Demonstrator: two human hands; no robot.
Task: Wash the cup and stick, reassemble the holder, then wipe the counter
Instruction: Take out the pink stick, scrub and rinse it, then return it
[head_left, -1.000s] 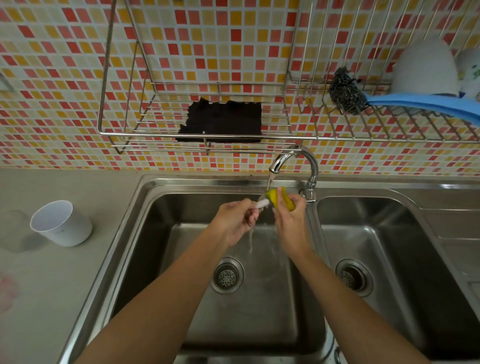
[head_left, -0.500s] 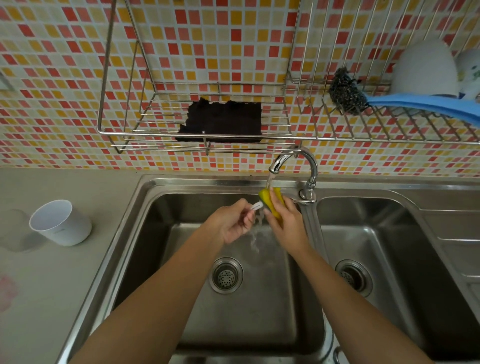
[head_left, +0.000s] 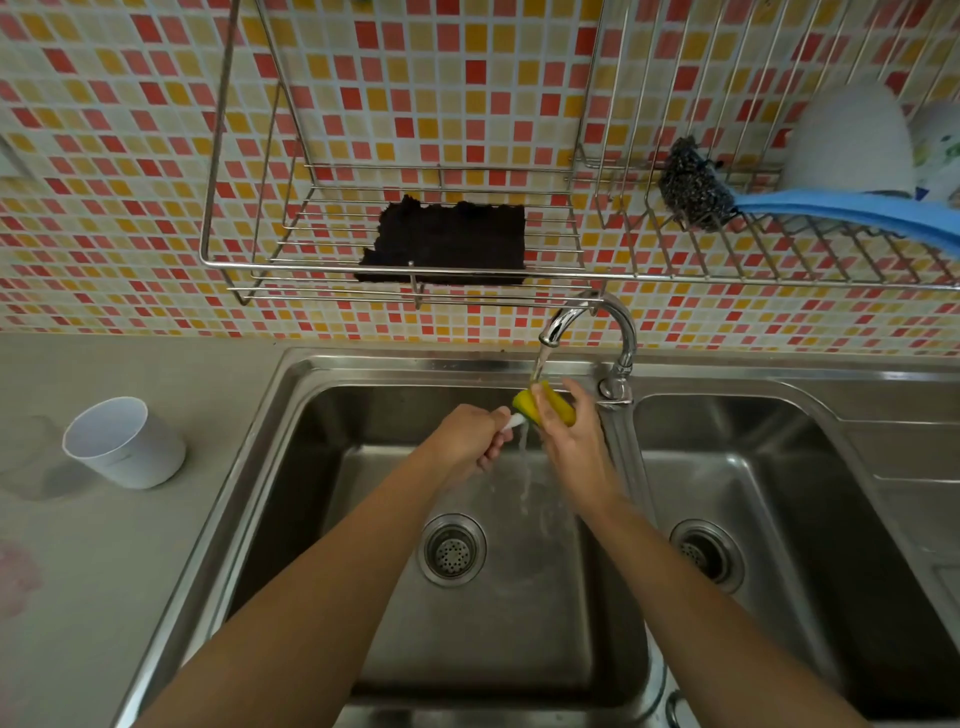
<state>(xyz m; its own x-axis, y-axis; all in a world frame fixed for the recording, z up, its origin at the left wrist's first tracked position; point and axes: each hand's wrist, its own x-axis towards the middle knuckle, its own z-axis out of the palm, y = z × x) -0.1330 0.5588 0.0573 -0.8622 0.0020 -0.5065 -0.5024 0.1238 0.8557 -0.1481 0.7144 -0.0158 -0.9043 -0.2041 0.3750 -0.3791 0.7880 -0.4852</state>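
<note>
Steel sink (head_left: 322, 415) under a tiled wall: beneath the tap (head_left: 587, 322), you are closing your left hand (head_left: 470, 439) around the stick (head_left: 514, 422), its axis running rightward into the yellow piece (head_left: 556, 408) your right hand (head_left: 569, 441) is gripping. Cup (head_left: 124, 441) is sitting far left of the tap.

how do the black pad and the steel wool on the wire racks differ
The black pad is flat and roughly rectangular with a ragged edge; the steel wool is a rounded, tangled grey clump. The pad lies alone on the left rack; the wool sits on the right rack against a blue cloth.
</note>
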